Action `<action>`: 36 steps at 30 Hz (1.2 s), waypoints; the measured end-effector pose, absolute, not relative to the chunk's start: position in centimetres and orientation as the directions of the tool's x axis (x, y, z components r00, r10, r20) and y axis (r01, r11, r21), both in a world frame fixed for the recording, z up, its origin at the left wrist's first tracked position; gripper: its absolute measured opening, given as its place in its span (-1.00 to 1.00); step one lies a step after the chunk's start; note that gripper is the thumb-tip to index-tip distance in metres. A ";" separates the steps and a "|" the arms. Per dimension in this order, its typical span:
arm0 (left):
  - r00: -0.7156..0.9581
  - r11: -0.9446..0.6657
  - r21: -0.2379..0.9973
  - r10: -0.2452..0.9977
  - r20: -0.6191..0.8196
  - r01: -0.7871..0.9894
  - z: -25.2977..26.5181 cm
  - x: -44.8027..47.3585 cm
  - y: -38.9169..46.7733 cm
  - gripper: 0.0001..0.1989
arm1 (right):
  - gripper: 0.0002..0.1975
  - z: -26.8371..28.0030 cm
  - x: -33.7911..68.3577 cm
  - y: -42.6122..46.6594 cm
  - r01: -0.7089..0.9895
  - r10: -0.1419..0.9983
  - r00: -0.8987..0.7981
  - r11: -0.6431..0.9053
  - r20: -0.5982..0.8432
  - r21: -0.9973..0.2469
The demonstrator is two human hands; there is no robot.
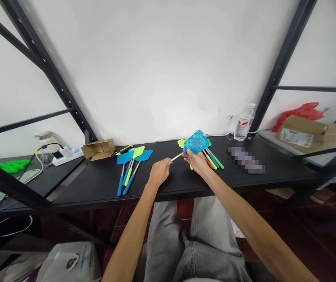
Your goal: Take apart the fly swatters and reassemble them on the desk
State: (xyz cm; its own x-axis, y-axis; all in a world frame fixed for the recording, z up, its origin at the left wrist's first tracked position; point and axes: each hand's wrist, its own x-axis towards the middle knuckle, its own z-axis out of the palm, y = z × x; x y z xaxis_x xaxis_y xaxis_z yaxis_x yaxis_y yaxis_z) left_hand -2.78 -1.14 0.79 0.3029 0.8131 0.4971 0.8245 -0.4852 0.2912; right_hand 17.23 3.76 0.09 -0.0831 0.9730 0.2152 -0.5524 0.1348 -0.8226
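A blue fly swatter (197, 141) with a perforated head and a metal rod is held between my two hands above the table. My left hand (160, 171) is closed around its handle end, hiding the grip. Just below the head, my right hand (195, 161) pinches the swatter where head and rod meet. Behind and beside my right hand lies a group of swatters with red, yellow, blue and green handles (214, 159), partly covered by the held one. To the left, several blue and yellow-green swatters (132, 166) lie overlapping on the table.
The black table (97, 184) stands against a white wall. At its back left are an open cardboard box (99, 149) and a yellow-black cutter (124, 150). A water bottle (244, 123) stands at the back right, near a blurred item (246, 159). Black metal posts (285, 62) frame both sides.
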 end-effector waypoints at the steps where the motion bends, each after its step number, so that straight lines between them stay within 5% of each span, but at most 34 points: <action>1: 0.305 -0.490 0.299 0.813 0.496 0.819 0.8 -2.7 -1.1 -0.68 | -0.60 0.1 17.1 3.7 -0.551 0.970 -0.098 0.132 0.221 -0.824; 13: 0.287 -0.483 0.259 0.789 0.544 0.836 0.8 -1.8 -1.0 -0.65 | -0.59 -0.1 16.2 3.7 -0.513 0.955 -0.169 0.127 0.245 -0.849; 24: 0.305 -0.414 0.192 0.853 0.424 0.890 0.7 -1.4 -1.0 -0.67 | -0.71 -0.9 16.6 5.4 -0.463 0.938 0.169 0.348 0.304 -0.815; 36: 0.242 -0.310 0.152 0.904 0.352 0.939 1.5 -1.6 -1.4 -0.65 | -0.64 -0.9 16.7 5.3 -0.449 0.931 0.146 0.364 0.335 -0.816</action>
State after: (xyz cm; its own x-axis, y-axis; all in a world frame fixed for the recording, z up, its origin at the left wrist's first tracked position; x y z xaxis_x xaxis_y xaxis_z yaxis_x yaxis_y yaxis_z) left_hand -1.58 -1.43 1.48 0.2418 0.9040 0.3525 0.9385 -0.3102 0.1515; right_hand 16.72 5.32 -0.91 0.1456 0.9309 0.3350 -0.4495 0.3638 -0.8159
